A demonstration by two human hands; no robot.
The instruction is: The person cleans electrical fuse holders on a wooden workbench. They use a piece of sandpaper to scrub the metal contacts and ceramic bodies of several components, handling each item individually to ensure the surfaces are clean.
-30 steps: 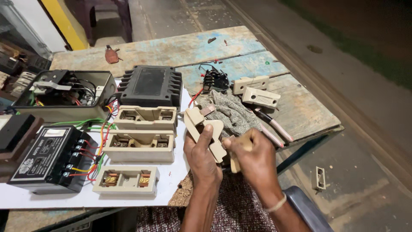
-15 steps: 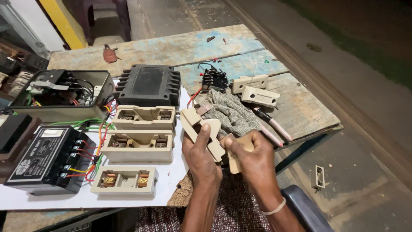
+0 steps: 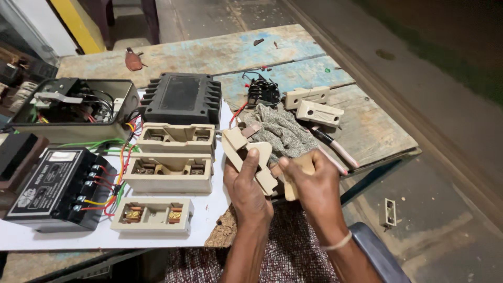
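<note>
The left hand (image 3: 246, 186) gripped a beige fuse carrier (image 3: 247, 154), thumb on top, held over the table's (image 3: 367, 126) near edge. The right hand (image 3: 312, 181) closed its fingers around a wooden handle (image 3: 293, 178) touching the carrier. Just beyond lay a grey cloth (image 3: 280, 131), beside three beige fuse bases (image 3: 170, 170); farther off sat a black cover (image 3: 183, 99).

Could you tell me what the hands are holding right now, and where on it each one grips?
The left hand grips a beige fuse carrier around its lower middle; the right hand holds a smaller beige piece, mostly hidden.
</note>
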